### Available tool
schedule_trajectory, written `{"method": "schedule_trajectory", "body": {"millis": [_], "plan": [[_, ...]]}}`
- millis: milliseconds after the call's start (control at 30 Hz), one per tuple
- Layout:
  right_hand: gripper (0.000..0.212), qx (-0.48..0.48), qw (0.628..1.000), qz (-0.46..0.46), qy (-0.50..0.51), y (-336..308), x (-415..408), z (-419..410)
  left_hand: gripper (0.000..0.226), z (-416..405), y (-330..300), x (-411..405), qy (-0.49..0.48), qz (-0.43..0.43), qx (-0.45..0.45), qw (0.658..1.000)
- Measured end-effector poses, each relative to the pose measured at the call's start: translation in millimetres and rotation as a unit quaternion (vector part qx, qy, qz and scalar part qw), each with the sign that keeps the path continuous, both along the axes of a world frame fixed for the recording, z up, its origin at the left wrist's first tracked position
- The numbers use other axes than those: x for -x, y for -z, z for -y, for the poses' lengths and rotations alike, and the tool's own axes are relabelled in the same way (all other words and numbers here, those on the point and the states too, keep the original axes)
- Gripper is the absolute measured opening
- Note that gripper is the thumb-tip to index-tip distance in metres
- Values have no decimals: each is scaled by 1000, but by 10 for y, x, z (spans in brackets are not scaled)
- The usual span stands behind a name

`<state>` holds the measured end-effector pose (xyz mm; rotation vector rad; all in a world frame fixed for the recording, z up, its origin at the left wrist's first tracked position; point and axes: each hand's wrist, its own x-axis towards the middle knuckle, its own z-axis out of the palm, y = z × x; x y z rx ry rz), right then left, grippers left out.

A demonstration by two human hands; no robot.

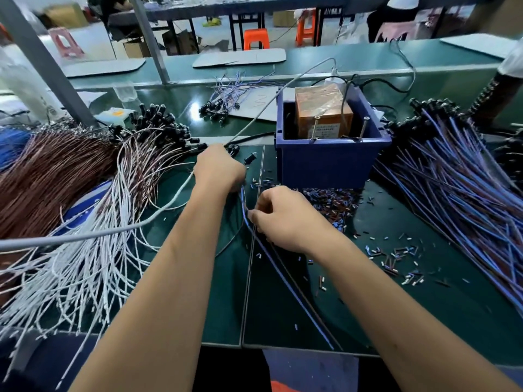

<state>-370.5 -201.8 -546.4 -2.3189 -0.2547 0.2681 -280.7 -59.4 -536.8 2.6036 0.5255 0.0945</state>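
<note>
Grips upper end of blue wire (283,274) in left hand (219,168), fingers curled round it, centre of frame, just below black plug (250,159). Pinches same wire lower down with right hand (278,219), fingertips closed on it. Trails off to bottom centre across green mat (424,306). Looks like pulling the wire straight for stripping at blue bin (331,165), centre right. To do well: pinch lightly and slide, no yanking; hold tension even between both hands; aim plug end away from offcuts (334,200) under bin. Watch grey cable (169,199) crossing left forearm: snag risk. Steer clear of white wires (85,258), left, and blue pile (452,188), right.
</note>
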Motion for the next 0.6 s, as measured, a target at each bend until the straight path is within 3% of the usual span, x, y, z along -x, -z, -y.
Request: {"method": "schedule_trajectory", "body": {"millis": [67, 167, 267, 467, 533, 600], "plan": [[30, -1, 1000, 18, 15, 11, -22, 5, 13, -19, -6, 24, 18, -9, -16, 1000], [27, -29, 998, 36, 41, 30, -64, -2, 30, -70, -37, 15, 48, -27, -28, 998], [23, -40, 998, 37, 43, 51, -102, -40, 23, -103, -88, -2, 38, -14, -47, 998], [20, -25, 998, 48, 43, 134, -154, -176, 36, -111, -29, -11, 32, -2, -130, 991], [21, -36, 996, 50, 58, 151, -179, -231, 39, -82, -22, -14, 42, 23, -125, 991], [28, -64, 994, 50, 72, 134, -193, -304, 35, -27, -75, -10, 52, 60, -64, 995]]}}
